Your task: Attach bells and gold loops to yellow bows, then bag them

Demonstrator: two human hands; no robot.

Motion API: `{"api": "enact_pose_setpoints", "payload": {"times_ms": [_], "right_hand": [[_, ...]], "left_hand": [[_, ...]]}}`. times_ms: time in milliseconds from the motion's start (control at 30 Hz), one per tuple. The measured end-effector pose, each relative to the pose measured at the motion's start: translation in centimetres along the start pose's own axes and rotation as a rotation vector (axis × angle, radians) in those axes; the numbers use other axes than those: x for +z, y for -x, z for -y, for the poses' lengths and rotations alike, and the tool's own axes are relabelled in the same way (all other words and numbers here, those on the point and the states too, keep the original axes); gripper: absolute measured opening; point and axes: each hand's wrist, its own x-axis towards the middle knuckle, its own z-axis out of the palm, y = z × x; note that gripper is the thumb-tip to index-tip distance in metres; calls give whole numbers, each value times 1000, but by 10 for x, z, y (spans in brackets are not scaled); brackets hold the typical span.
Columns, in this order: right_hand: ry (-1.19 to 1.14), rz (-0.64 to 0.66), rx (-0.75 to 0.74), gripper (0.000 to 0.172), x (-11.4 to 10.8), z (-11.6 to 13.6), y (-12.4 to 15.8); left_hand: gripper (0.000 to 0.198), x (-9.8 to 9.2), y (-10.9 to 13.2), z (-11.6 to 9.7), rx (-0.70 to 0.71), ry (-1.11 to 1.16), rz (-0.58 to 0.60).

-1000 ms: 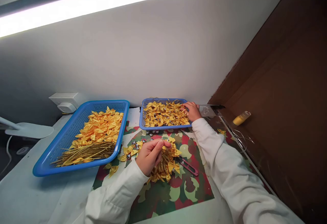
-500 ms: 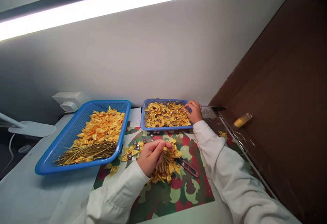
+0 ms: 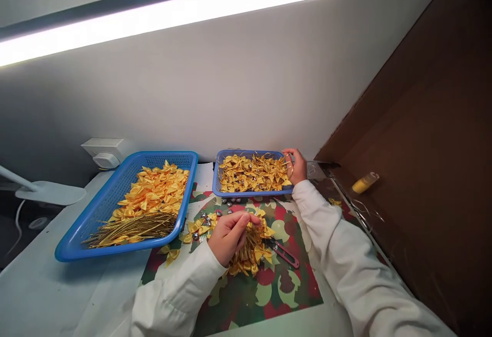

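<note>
- Your hands are apart from each other, the left low over the table (image 3: 96, 301), the right farther off.
- Your left hand (image 3: 229, 237) is curled in, with the thumb up against the index finger; whether anything is pinched between them, you cannot tell from this view.
- Just beyond and below that hand, a pile of yellow bows with gold ties (image 3: 251, 266) lies on the patterned mat (image 3: 265, 296).
- Your right hand (image 3: 299, 168) is at the right end of the small basket (image 3: 249, 193), fingers bent, with thin gold strands by the fingertips; you cannot tell whether it grips them.
- That basket stands near the wall, filled with finished-looking bows (image 3: 248, 172) mixed with silvery bells and gold ties.
- To your left, the large blue basket (image 3: 126, 248) holds plain yellow bows (image 3: 151, 188) and, toward its near end, a bundle of gold ties (image 3: 132, 228).
- Loose silvery bells (image 3: 207, 220) lie on the mat between the two baskets and your left hand.
- Purplish thread snips (image 3: 286, 255) lie to the right of the pile.
</note>
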Motion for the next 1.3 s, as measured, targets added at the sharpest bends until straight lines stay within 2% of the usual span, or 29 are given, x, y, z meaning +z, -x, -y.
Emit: {"api": "enact_pose_setpoints", "payload": {"times_ms": [133, 300, 533, 667, 800, 900, 1033, 1200, 1300], "right_hand": [[-211, -124, 118, 22, -5, 5, -5], [-395, -141, 226, 30, -15, 11, -14], [-503, -1, 266, 42, -29, 25, -19], [-468, 127, 223, 38, -41, 39, -36], [-420, 188, 186, 35, -50, 49, -60], [-385, 196, 199, 37, -52, 50, -67], [-296, 230, 235, 42, -53, 44, -51], [-127, 366, 273, 43, -58, 33, -5], [-22, 399, 302, 44, -57, 24, 23]], "left_hand": [[57, 2, 1, -3, 1, 18, -6], [54, 2, 1, -2, 16, 19, 12], [55, 0, 1, -2, 5, 32, 11], [54, 1, 1, -3, 5, 22, 13], [52, 1, 1, -2, 17, 19, 17], [54, 0, 1, -2, 20, 20, 15], [56, 0, 1, -1, 8, 12, 11], [56, 1, 1, 0, 7, 27, 10], [55, 2, 1, 0, 2, 43, 12]]}}
